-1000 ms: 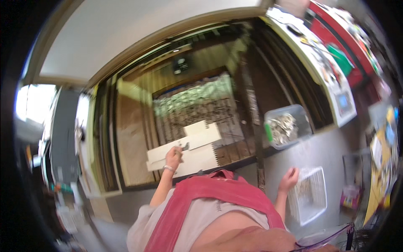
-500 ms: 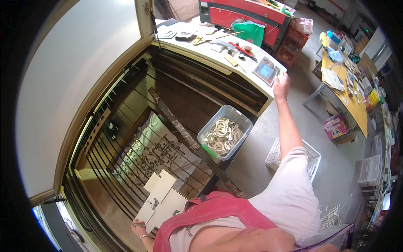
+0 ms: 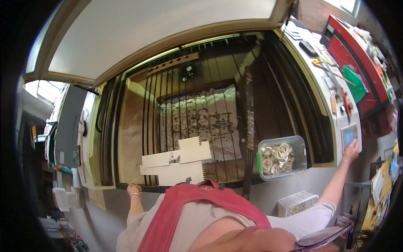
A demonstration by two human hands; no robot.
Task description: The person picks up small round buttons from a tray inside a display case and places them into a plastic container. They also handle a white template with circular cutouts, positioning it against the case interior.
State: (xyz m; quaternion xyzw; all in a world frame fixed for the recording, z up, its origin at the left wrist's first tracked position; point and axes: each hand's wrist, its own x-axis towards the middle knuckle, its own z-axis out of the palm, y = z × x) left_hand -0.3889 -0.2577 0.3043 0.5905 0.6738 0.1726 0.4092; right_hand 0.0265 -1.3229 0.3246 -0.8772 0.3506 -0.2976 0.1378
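Note:
My right hand [image 3: 351,150] is at the far right, its fingers on the lower part of a small control panel [image 3: 349,135] with a blue screen. My left hand [image 3: 134,189] rests at the front rim of a large flatbed cutting machine, fingers loosely bent, nothing visible in them. Just right of it, several pale flat boards [image 3: 181,161] with toothed edges and small cut-outs lie overlapping on dark bars [image 3: 170,92]. A clear plastic tub [image 3: 263,175] with a green clip holds many pale ring-shaped pieces [image 3: 278,157], right of the metal beam [image 3: 249,113].
The machine's white lid [image 3: 168,31] stands raised at the back. Below the bars, small cut pieces lie on a pale sheet [image 3: 201,122]. Tools and a green cloth [image 3: 353,84] are at the right. A white basket [image 3: 296,203] sits on the floor beside my right arm.
My view has turned left, bringing the machine bed to the middle. My right hand remains at the control panel, and my left hand stays by the front rim.

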